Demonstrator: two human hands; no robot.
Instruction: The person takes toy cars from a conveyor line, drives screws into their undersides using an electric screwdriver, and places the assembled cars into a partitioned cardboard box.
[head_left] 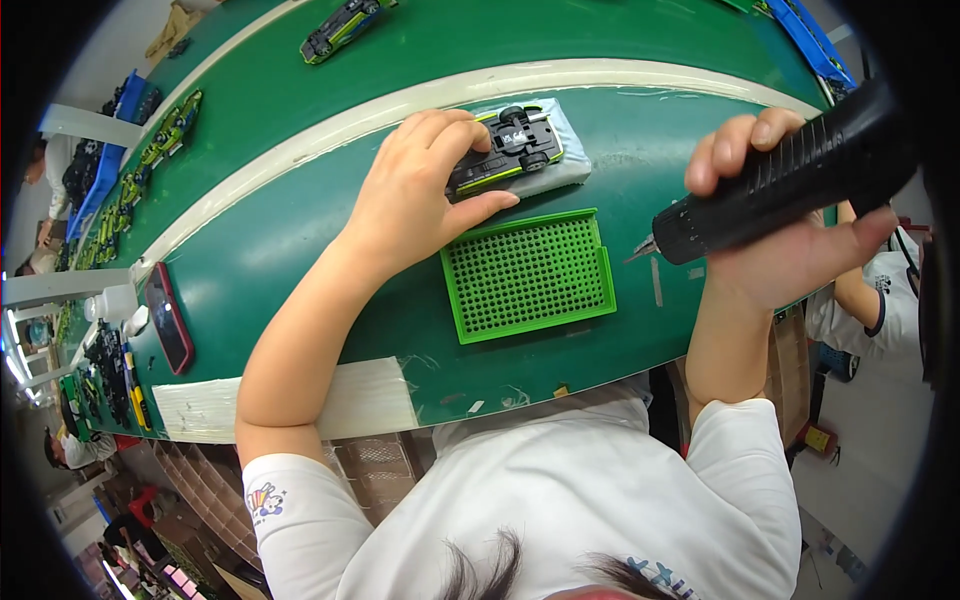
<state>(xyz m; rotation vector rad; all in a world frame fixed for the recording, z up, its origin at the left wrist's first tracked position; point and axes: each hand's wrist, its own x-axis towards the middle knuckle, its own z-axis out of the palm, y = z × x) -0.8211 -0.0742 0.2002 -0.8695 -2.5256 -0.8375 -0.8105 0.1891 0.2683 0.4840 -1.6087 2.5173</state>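
Note:
A toy car (515, 143) lies wheels up on a pale, wrapped block (572, 170), its black underside and green-yellow edge showing. My left hand (425, 175) grips one end of the car, fingers curled over the underside and thumb along the near side. In my right hand (770, 220) is a black electric screwdriver (770, 175), held off to the right above the table. Its thin bit points left and down, apart from the car. Between my forearms sits a bright green tray (530, 275) with rows of small round holes.
Beyond a cream divider strip (480, 78), another toy car (340, 30) lies on the green surface. More toy cars (130, 195) line the far left. A phone (168, 318) rests at left. Blue bins (810, 40) stand at the far right. A co-worker's arm (855, 290) shows at right.

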